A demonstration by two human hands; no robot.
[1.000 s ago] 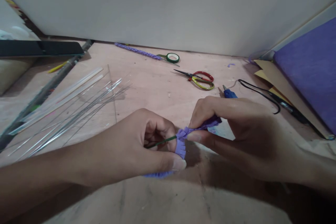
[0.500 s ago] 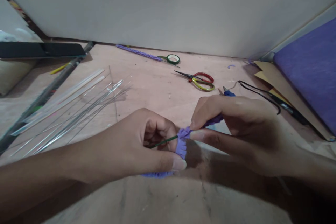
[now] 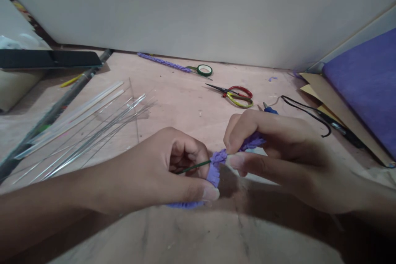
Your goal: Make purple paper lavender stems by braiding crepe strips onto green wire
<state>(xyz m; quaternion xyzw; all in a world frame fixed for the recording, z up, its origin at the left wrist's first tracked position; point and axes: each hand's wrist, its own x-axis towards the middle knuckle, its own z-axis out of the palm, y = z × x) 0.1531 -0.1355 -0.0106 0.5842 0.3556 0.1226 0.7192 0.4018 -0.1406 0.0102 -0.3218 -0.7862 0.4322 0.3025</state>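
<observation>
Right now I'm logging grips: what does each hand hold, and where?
Left hand pinches the green wire; right hand pinches the purple fringed strip near the wire's tip.

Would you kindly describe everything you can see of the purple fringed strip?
The purple fringed strip looks like soft paper or foam, cut into a short fringe. It sits bunched at the tip of a thin green wire. The left hand pinches wire and fringe; the right hand grips its free end.

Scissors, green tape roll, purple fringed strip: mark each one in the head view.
scissors [image 3: 238, 95], head view, on the red and yellow handles.
green tape roll [image 3: 204, 69], head view, on its ring.
purple fringed strip [image 3: 214, 170], head view, on the fringe beside the left thumb.
</observation>
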